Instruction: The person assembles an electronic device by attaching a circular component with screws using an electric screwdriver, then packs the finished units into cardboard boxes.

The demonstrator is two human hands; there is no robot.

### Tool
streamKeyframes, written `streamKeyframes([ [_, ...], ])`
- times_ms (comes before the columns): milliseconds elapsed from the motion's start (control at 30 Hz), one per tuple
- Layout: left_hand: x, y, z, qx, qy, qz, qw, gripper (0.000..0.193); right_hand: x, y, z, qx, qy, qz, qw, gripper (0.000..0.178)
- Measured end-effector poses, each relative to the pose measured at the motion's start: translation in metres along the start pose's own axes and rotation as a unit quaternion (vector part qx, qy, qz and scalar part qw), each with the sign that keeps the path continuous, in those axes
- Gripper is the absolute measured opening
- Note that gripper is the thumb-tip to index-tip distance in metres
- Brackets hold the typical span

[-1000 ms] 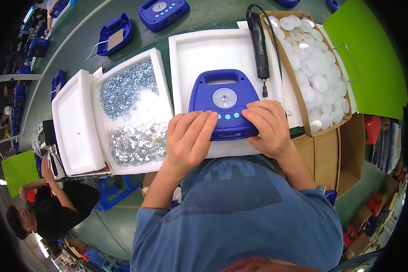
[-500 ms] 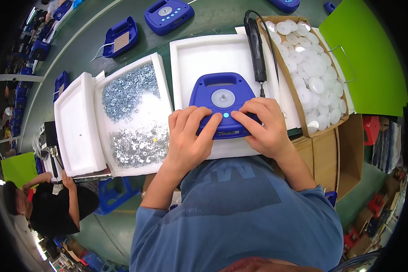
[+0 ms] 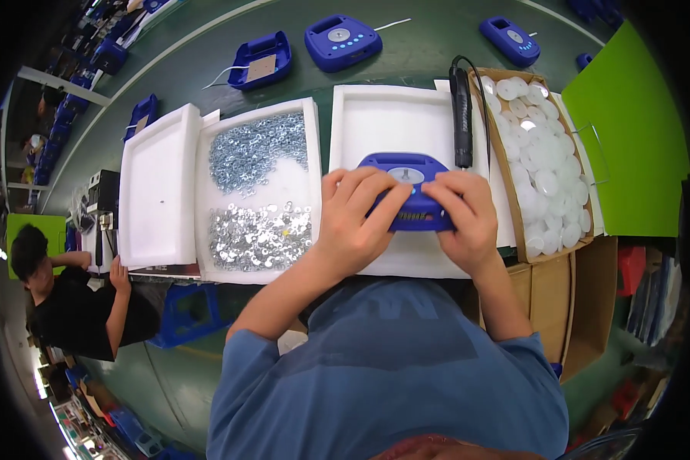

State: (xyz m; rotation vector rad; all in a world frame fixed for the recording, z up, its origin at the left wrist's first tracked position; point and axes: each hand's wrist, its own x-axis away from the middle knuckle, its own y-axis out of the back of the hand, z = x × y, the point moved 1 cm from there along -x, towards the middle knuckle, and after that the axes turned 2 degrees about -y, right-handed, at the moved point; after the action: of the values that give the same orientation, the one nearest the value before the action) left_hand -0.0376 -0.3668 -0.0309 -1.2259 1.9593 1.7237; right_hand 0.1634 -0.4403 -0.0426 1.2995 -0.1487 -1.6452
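We are finding the case (image 3: 383,159) at centre, over the near part of the white tray (image 3: 395,115), between the left hand (image 3: 360,222) and the right hand (image 3: 471,218). Its handle end is pointing to 12 o'clock and its socketed edge is facing 6 o'clock. From this angle its longer visible span is running from 9 to 3 o'clock, with the hands covering both near corners.

We are noting the case lying under and between the fingers: the left hand's are bending over it from 8 o'clock, the right hand's from 4 o'clock. The innermost fingertips are resting close together, a narrow gap between them, just on the 6 o'clock side of the clear disc (image 3: 405,175). All are curling half closed against the case; we cannot tell whether either hand is gripping underneath.

We are recording the driver (image 3: 463,123) hanging at 1 o'clock, bit downward, and the carton (image 3: 512,195) of white discs standing at 3 o'clock. At 9 o'clock the parts tray (image 3: 284,182) is holding blue-grey rings (image 3: 258,149) and shinier parts (image 3: 261,238). A second case (image 3: 343,46) is lying at 11 o'clock.
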Motion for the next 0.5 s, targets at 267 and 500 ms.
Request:
streamKeyframes([
  [267, -0.028, 0.031, -0.003, 0.099, 0.079, 0.037, 0.991, 0.055, -0.030, 0.011, 0.004, -0.154, -0.091, 0.013, 0.984, 0.047],
  [500, -0.020, 0.031, -0.016, 0.086, 0.108, 0.032, 0.990, 0.055, -0.020, 0.009, 0.012, -0.148, -0.108, -0.010, 0.983, 0.045],
])
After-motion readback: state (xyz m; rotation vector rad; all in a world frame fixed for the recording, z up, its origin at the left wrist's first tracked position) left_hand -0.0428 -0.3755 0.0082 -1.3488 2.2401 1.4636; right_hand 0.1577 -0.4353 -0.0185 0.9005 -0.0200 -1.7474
